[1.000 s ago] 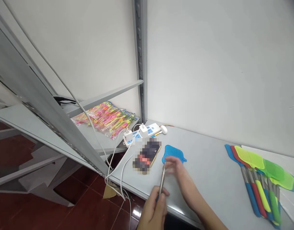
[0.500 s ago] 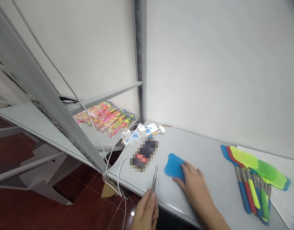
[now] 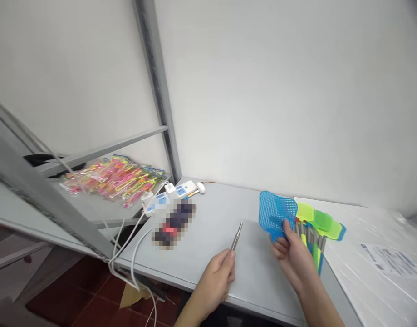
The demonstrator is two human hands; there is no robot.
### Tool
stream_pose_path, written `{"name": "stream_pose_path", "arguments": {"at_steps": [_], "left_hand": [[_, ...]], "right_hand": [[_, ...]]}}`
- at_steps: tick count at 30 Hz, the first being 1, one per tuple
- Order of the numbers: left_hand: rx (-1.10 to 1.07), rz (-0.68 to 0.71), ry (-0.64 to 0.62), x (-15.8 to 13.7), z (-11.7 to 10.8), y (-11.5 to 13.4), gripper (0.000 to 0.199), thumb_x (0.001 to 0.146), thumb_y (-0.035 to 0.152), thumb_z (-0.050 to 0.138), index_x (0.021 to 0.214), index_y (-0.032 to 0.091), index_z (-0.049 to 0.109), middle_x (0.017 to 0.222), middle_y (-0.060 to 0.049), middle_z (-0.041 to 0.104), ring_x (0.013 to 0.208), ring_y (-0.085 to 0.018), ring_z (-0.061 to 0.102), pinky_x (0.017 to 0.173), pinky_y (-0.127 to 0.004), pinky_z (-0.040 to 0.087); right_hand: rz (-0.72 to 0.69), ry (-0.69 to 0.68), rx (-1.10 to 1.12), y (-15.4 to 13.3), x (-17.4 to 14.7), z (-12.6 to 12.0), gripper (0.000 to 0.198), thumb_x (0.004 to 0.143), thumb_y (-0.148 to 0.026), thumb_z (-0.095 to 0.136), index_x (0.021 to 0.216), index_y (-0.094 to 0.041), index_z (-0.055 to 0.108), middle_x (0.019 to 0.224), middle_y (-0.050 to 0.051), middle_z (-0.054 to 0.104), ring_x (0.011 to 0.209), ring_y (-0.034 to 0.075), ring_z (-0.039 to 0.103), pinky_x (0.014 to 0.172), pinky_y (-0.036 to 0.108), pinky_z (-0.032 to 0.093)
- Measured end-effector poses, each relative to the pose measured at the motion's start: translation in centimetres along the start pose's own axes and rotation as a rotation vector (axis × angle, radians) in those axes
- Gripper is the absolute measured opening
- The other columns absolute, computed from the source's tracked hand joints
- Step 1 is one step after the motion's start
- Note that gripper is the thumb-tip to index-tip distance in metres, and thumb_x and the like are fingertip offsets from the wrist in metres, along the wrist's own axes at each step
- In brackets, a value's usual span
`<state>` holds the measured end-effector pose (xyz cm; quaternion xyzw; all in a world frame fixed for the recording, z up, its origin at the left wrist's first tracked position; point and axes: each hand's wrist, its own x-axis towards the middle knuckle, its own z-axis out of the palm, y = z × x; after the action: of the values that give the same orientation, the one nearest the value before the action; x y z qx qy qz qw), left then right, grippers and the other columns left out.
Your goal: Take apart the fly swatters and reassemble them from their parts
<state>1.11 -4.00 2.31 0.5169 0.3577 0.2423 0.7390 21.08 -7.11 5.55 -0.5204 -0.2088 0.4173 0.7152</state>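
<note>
My left hand (image 3: 220, 272) is closed around a thin metal rod (image 3: 237, 236) with a stepped, narrow tip that points up and away from me. Its lower part is hidden in my fist. To the right, my right hand (image 3: 295, 256) pinches a blue fly swatter head (image 3: 274, 211), a mesh paddle, by its lower edge between thumb and fingers. The head is raised off the table, and a gap separates it from the rod. Behind my right hand lie several assembled fly swatters (image 3: 319, 220) with yellow, green and blue heads and metal shafts, partly covered by the hand and the blue head.
A white power strip (image 3: 174, 195) with plugs and cables sits at the table's back left. Before it is a pixelated dark and red object (image 3: 174, 225). Bagged colourful items (image 3: 116, 179) lie on the left shelf, behind a grey metal post (image 3: 157, 86). White wrapped sheeting (image 3: 381, 254) covers the right side.
My right hand has lifted the blue fly swatter head off the table and turned it upright. My left hand still grips the rod, now tilted more to the right. The view has swung right.
</note>
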Motion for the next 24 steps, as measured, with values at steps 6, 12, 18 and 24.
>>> {"name": "stream_pose_path", "arguments": {"at_steps": [6, 12, 18, 24], "left_hand": [[0.102, -0.035, -0.105, 3.1, 2.2, 0.2, 0.049, 0.088, 0.066, 0.041, 0.068, 0.021, 0.038, 0.050, 0.011, 0.025, 0.037, -0.005, 0.021, 0.038, -0.020, 0.020], [0.323, 0.003, -0.104, 4.2, 3.3, -0.4, 0.047, 0.093, 0.060, 0.036, 0.080, 0.019, 0.053, 0.053, 0.008, 0.034, 0.043, -0.008, 0.030, 0.044, -0.021, 0.023], [0.494, 0.083, -0.143, 3.6, 3.7, 0.2, 0.044, 0.096, 0.055, 0.031, 0.098, 0.020, 0.058, 0.053, 0.007, 0.035, 0.052, -0.012, 0.034, 0.053, -0.023, 0.026], [0.501, 0.085, -0.143, 3.9, 3.8, 0.3, 0.047, 0.095, 0.058, 0.031, 0.098, 0.020, 0.058, 0.052, 0.007, 0.033, 0.049, -0.012, 0.031, 0.050, -0.024, 0.022]], "right_hand": [[0.030, -0.057, 0.188, -1.0, 0.7, -1.1, 0.034, 0.078, -0.042, 0.071, 0.074, -0.023, 0.043, 0.052, -0.010, 0.039, 0.042, 0.007, 0.031, 0.039, 0.020, 0.023], [-0.061, 0.086, 0.138, 0.6, 2.3, -1.9, 0.030, 0.076, -0.040, 0.071, 0.072, -0.019, 0.051, 0.052, -0.005, 0.053, 0.040, 0.007, 0.041, 0.039, 0.021, 0.030], [-0.009, 0.033, 0.079, 2.0, 2.3, -1.5, 0.031, 0.080, -0.040, 0.067, 0.067, -0.020, 0.047, 0.045, -0.006, 0.049, 0.036, 0.007, 0.041, 0.035, 0.020, 0.028], [0.006, 0.040, 0.029, 2.3, 2.2, -2.1, 0.034, 0.081, -0.042, 0.065, 0.070, -0.022, 0.040, 0.036, -0.011, 0.038, 0.030, 0.005, 0.028, 0.034, 0.019, 0.017]]}}
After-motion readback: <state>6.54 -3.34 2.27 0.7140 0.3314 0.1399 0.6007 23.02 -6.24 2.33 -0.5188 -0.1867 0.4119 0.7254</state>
